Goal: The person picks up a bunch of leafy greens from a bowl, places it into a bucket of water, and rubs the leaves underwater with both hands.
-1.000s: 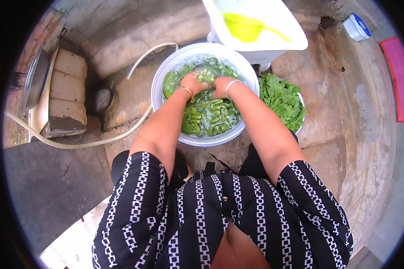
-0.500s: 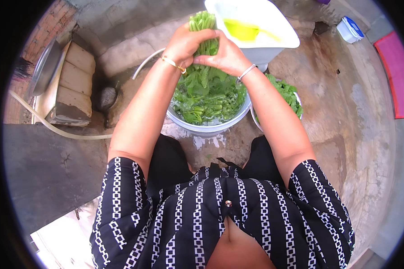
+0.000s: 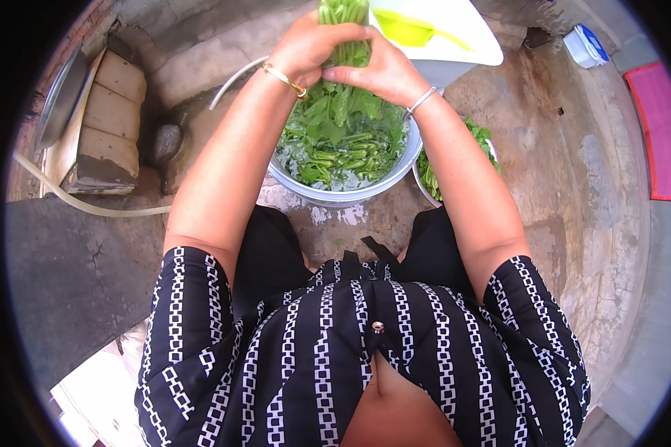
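Note:
Both hands are wrapped round a bunch of leafy greens (image 3: 343,100), its pale green stems upward and its leaves hanging down. My left hand (image 3: 303,48) grips the bunch from the left, my right hand (image 3: 384,73) from the right, with the thumbs near each other. Below them stands a round tub (image 3: 343,197) of water, where more greens (image 3: 343,160) float. The lower leaves of the held bunch overlap the floating ones; whether they touch the water I cannot tell. Partly behind my right forearm sits a bowl of leafy greens (image 3: 432,182).
A white container (image 3: 477,33) with a yellow-green scoop (image 3: 402,30) stands just beyond the tub. At far right are a lidded box (image 3: 585,46) and a pink mat (image 3: 660,130). On the left are a tiled block (image 3: 112,119), a metal basin (image 3: 61,97) and a pale hose (image 3: 89,212).
The whole view has shifted slightly, so the tub and hands sit higher in the picture. My hands keep hold of the same bunch of greens.

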`<act>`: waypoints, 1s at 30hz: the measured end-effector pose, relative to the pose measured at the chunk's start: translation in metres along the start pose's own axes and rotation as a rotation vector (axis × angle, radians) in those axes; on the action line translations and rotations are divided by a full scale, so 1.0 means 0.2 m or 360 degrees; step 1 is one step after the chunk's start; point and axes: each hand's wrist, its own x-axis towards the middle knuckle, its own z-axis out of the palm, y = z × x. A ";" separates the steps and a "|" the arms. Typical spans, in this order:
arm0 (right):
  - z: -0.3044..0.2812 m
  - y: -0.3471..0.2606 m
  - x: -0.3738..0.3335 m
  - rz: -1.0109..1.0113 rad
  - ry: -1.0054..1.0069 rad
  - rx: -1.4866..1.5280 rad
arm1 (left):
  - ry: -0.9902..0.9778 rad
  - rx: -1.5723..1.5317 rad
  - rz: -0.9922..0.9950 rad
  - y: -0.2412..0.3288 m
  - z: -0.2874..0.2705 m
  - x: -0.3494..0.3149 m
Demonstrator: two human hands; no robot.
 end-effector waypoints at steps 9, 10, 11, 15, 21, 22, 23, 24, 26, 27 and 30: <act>-0.16 0.04 -0.01 -0.0031 0.0173 0.0301 | 0.0120 -0.0061 -0.0121 0.03 -0.13 0.05; -0.22 0.04 -0.02 0.0137 0.0222 0.0542 | 0.0257 -0.0142 -0.0201 0.05 -0.20 0.07; -0.27 0.05 -0.03 0.0228 0.0398 0.0415 | 0.0392 -0.0222 -0.0279 0.05 -0.27 0.09; -0.27 0.29 -0.11 0.0420 0.0074 0.0172 | 0.0676 -0.0583 -0.0181 0.03 -0.46 0.13; -0.15 0.30 -0.14 0.0353 0.0027 -0.0029 | 0.0841 -0.0760 -0.0121 -0.06 -0.60 0.14; -0.14 0.30 -0.15 0.0327 0.0030 -0.0055 | 0.0820 -0.0791 -0.0126 -0.08 -0.59 0.13; -0.15 0.30 -0.14 0.0339 -0.0002 -0.0050 | 0.0798 -0.0822 -0.0131 -0.09 -0.59 0.13; -0.16 0.30 -0.13 0.0351 -0.0033 -0.0045 | 0.0765 -0.0840 -0.0131 -0.09 -0.59 0.13; -0.17 0.29 -0.12 0.0354 -0.0035 0.0068 | 0.0720 -0.0868 -0.0125 -0.10 -0.61 0.12; -0.18 0.29 -0.11 0.0347 0.0002 0.0169 | 0.0727 -0.0848 -0.0111 -0.10 -0.61 0.12; -0.22 0.22 -0.10 0.0351 0.0110 0.0428 | 0.0743 -0.0837 -0.0022 -0.11 -0.62 0.09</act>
